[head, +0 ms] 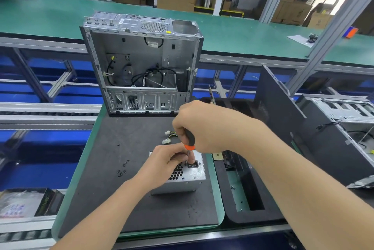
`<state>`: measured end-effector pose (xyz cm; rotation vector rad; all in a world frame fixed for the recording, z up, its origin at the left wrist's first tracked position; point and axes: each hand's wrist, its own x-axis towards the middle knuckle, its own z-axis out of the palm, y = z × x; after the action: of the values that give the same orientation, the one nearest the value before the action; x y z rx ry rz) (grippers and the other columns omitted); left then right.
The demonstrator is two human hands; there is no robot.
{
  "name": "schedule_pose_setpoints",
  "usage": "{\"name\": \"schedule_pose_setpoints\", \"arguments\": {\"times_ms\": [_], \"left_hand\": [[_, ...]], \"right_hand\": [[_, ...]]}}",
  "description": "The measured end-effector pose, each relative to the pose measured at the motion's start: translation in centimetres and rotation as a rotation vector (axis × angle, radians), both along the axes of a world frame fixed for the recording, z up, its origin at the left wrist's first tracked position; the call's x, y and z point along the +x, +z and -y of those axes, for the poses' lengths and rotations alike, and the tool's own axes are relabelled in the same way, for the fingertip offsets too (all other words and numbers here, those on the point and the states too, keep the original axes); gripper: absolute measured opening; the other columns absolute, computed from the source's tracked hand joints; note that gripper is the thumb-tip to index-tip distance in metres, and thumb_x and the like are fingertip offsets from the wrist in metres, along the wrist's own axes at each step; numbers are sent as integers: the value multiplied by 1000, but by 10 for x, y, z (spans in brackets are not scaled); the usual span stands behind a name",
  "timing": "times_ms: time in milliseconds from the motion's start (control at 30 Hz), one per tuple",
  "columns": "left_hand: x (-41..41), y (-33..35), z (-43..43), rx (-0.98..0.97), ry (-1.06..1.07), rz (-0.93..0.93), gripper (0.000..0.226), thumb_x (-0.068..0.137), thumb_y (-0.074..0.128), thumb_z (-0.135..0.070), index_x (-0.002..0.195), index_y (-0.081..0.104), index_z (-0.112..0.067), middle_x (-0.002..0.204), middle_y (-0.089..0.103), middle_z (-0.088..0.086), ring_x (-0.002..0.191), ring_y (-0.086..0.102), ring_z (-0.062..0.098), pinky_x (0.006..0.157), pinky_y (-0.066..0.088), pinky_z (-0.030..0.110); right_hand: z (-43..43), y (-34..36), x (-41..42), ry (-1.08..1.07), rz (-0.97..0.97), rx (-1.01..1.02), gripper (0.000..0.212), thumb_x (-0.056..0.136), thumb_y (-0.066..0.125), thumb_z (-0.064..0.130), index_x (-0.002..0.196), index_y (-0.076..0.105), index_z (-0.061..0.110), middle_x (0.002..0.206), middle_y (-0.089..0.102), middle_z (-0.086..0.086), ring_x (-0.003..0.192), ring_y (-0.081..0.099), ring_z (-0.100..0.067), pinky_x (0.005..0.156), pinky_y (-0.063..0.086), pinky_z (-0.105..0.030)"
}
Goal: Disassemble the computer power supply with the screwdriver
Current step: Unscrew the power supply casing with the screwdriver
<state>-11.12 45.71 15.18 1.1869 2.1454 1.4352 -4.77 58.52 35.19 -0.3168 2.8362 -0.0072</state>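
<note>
A: Labels legible?
B: No, the white tag [152, 44] in the open silver computer case [113, 47] is too small.
A: Hands?
B: Right hand [204, 126] fingers wrap the black-and-orange screwdriver [189, 138]; left hand [165, 161] fingers pinch its shaft atop the grey metal power supply [193, 173] on the counter [113, 189].

No legible text — yellow sticker [168, 32] on open case [139, 55] rim, white cable tag [152, 44] too blurred.
</note>
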Motion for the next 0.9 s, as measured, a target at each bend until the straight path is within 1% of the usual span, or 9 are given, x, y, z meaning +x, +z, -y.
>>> {"name": "schedule_pose_setpoints", "arguments": {"times_ms": [67, 133, 267, 367, 533, 633, 700, 800, 900], "left_hand": [[0, -2, -1, -11, 20, -28, 36, 99, 54, 5, 90, 72, -25, 93, 73, -16, 91, 67, 12, 81, 49, 13], [0, -3, -2, -31, 46, -22, 36, 100, 54, 3, 88, 71, -27, 93, 74, -16, 92, 68, 13, 86, 52, 24], [1, -2, -2, -32, 22, -20, 35, 99, 52, 5, 97, 72, -22, 92, 73, -11, 89, 66, 16, 87, 52, 29], [0, -3, -2, -9, 11, -9, 30, 100, 52, 6, 106, 73, -14, 91, 73, -9, 89, 66, 16, 86, 52, 27], [-1, -6, -1, 44, 1, 112, 25, 100, 55, 9, 110, 73, -7, 98, 77, -15, 98, 73, 6, 89, 52, 14], [-2, -6, -1, 45, 1, 85, 37, 101, 56, 5, 115, 76, -23, 101, 78, -14, 104, 73, 8, 92, 54, 18], [-2, -4, 0, 42, -5, 76, 44, 101, 56, 3, 113, 75, -35, 101, 78, -15, 105, 72, 7, 93, 53, 17], [0, -2, 0, 40, 11, 59, 50, 100, 56, 5, 97, 74, -42, 97, 77, -18, 101, 72, 5, 88, 51, 11], [1, -2, -1, 23, 36, 28, 47, 99, 55, 8, 88, 72, -35, 94, 76, -18, 99, 72, 7, 89, 53, 18]], "right_hand": [[-2, 0, -1, 3, -9, -19, 8, 89, 66, 24, 97, 65, 22, 98, 52, 8, 97, 50, -13, 77, 52, -34], [-2, -3, -1, -46, -76, -57, 27, 90, 66, 49, 97, 61, 23, 94, 49, 9, 94, 53, -15, 74, 52, -37], [4, -11, -1, -321, -307, 120, 66, 85, 46, 83, 68, 43, 20, 72, 42, 2, 58, 43, -17, 49, 26, -29], [6, -13, -5, -455, -221, 23, 63, 90, 52, 73, 66, 38, 17, 68, 43, 0, 51, 43, -16, 47, 30, -26], [3, -1, -6, -226, -58, 9, 26, 88, 71, 36, 79, 55, 17, 79, 57, 0, 58, 58, -19, 51, 44, -27], [2, 1, -5, -102, -41, 3, 7, 85, 71, 22, 82, 65, 22, 86, 61, 6, 82, 63, -21, 65, 56, -35], [3, 1, -3, -38, -11, 9, 16, 85, 65, 8, 76, 66, 22, 87, 63, 4, 88, 64, -22, 72, 60, -42], [6, -2, -3, 7, 2, 11, 25, 84, 60, 3, 69, 59, 23, 87, 61, 2, 93, 61, -23, 76, 59, -45], [4, -4, -1, 18, -15, -7, 6, 86, 65, 17, 91, 65, 21, 94, 53, 6, 96, 55, -17, 76, 57, -43]]}}
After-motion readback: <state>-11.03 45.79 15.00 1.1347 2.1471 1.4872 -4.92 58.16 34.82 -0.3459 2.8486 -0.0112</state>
